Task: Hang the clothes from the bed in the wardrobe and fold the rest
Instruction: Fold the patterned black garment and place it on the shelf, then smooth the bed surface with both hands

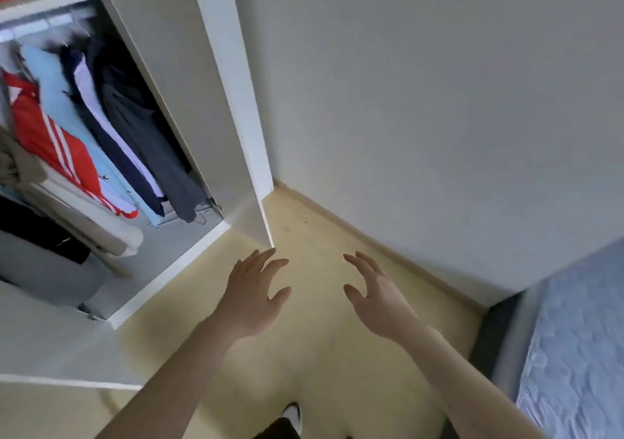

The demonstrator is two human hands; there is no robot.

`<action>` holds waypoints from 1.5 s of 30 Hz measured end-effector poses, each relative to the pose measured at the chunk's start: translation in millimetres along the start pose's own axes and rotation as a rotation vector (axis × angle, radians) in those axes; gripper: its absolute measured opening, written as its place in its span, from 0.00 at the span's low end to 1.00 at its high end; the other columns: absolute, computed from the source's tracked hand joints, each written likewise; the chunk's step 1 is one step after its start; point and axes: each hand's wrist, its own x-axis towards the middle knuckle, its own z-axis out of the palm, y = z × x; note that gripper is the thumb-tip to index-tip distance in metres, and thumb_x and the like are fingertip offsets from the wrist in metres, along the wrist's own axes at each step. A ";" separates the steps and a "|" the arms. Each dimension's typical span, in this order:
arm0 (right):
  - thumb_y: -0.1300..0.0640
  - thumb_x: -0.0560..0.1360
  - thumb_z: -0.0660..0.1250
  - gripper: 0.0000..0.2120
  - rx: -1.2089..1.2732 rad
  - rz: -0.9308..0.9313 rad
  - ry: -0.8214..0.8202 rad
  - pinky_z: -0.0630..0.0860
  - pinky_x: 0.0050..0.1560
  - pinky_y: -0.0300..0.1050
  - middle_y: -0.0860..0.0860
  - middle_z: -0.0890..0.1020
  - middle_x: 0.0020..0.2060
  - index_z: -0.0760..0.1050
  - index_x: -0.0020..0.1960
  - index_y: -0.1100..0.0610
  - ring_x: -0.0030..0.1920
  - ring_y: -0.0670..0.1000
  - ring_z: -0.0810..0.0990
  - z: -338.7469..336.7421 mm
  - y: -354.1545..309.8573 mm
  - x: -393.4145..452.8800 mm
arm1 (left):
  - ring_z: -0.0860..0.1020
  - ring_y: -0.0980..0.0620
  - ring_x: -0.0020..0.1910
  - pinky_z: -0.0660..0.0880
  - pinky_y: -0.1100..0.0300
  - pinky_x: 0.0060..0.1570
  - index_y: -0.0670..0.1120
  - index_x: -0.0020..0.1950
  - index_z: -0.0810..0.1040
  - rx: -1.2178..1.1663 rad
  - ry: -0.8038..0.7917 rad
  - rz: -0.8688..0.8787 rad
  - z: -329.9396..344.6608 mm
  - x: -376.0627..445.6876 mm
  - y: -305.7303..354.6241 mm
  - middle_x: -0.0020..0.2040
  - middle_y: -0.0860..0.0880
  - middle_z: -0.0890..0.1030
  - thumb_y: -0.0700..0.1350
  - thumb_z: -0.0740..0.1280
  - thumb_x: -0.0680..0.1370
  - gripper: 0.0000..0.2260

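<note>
The white wardrobe [216,67] stands open at the left. On its rail [40,26] hang several garments: a red jacket with white stripes [50,141], a light blue top [67,107], a navy and white piece [101,114] and a dark grey one [148,141]. The bed [574,354] with a pale blue cover shows at the lower right; no clothes are visible on that part. My left hand [256,293] and my right hand [374,296] are held out over the floor with fingers spread, both empty.
The open wardrobe door [243,107] juts out just beyond my left hand. Beige and black clothes [40,236] lie piled low in the wardrobe. The yellowish floor [320,354] runs between wardrobe, white wall [439,100] and bed. My shoe [292,415] shows at the bottom.
</note>
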 end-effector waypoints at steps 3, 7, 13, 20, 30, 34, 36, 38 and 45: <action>0.51 0.84 0.63 0.27 0.028 0.120 0.043 0.59 0.77 0.47 0.43 0.57 0.81 0.60 0.81 0.43 0.80 0.50 0.60 0.4 42.3 -46.5 | 0.50 0.49 0.83 0.46 0.48 0.81 0.58 0.80 0.63 0.037 -0.086 0.106 21.7 -4.4 41.9 0.83 0.54 0.55 0.59 0.60 0.83 0.25; 0.50 0.83 0.63 0.28 0.084 0.283 0.089 0.60 0.77 0.49 0.44 0.57 0.81 0.59 0.81 0.42 0.80 0.52 0.60 20.3 86.6 -103.6 | 0.49 0.49 0.83 0.46 0.46 0.81 0.57 0.79 0.63 0.038 -0.194 0.233 58.5 -14.7 77.8 0.83 0.54 0.54 0.58 0.61 0.83 0.25; 0.52 0.81 0.65 0.29 0.084 0.439 0.079 0.60 0.78 0.50 0.48 0.61 0.80 0.61 0.80 0.46 0.79 0.54 0.63 48.4 129.6 -177.1 | 0.50 0.47 0.83 0.46 0.45 0.81 0.56 0.79 0.64 0.061 -0.323 0.310 117.2 -49.5 110.7 0.83 0.53 0.55 0.57 0.63 0.82 0.26; 0.54 0.81 0.65 0.29 0.145 0.508 0.135 0.59 0.78 0.50 0.48 0.60 0.80 0.62 0.80 0.49 0.79 0.53 0.62 48.4 167.0 -255.0 | 0.49 0.46 0.83 0.48 0.44 0.81 0.54 0.80 0.61 0.148 -0.450 0.347 171.8 -110.2 146.8 0.84 0.50 0.53 0.59 0.59 0.83 0.27; 0.51 0.83 0.63 0.29 0.135 0.508 0.187 0.62 0.76 0.49 0.46 0.58 0.81 0.59 0.81 0.48 0.79 0.52 0.61 6.4 293.7 -433.2 | 0.53 0.46 0.82 0.51 0.45 0.80 0.55 0.80 0.63 0.182 -0.463 0.397 261.0 -201.5 316.1 0.84 0.52 0.53 0.57 0.62 0.83 0.26; 0.47 0.83 0.64 0.30 0.126 0.540 0.160 0.68 0.73 0.53 0.45 0.57 0.81 0.58 0.82 0.45 0.78 0.53 0.63 -14.6 357.0 -516.6 | 0.55 0.47 0.81 0.51 0.47 0.80 0.57 0.79 0.65 0.130 -0.445 0.342 306.8 -260.4 393.3 0.83 0.53 0.55 0.57 0.64 0.82 0.25; 0.47 0.82 0.64 0.31 0.109 0.556 0.133 0.68 0.73 0.52 0.46 0.57 0.82 0.57 0.82 0.45 0.77 0.54 0.65 -22.3 384.3 -549.6 | 0.57 0.47 0.81 0.52 0.46 0.80 0.57 0.78 0.65 0.105 -0.452 0.344 325.7 -287.8 426.6 0.83 0.53 0.56 0.57 0.65 0.81 0.25; 0.47 0.82 0.64 0.31 0.102 0.571 0.106 0.65 0.75 0.52 0.47 0.57 0.82 0.57 0.82 0.45 0.78 0.54 0.63 -30.6 402.9 -577.1 | 0.59 0.45 0.80 0.53 0.47 0.79 0.58 0.77 0.66 0.077 -0.471 0.341 339.9 -311.7 454.3 0.83 0.53 0.57 0.56 0.65 0.81 0.25; 0.47 0.82 0.65 0.31 0.131 0.620 0.129 0.67 0.74 0.52 0.48 0.58 0.81 0.58 0.82 0.48 0.79 0.54 0.64 -45.7 451.0 -633.1 | 0.59 0.44 0.78 0.52 0.48 0.78 0.58 0.77 0.66 0.086 -0.497 0.355 368.2 -343.0 501.1 0.82 0.55 0.56 0.54 0.65 0.80 0.25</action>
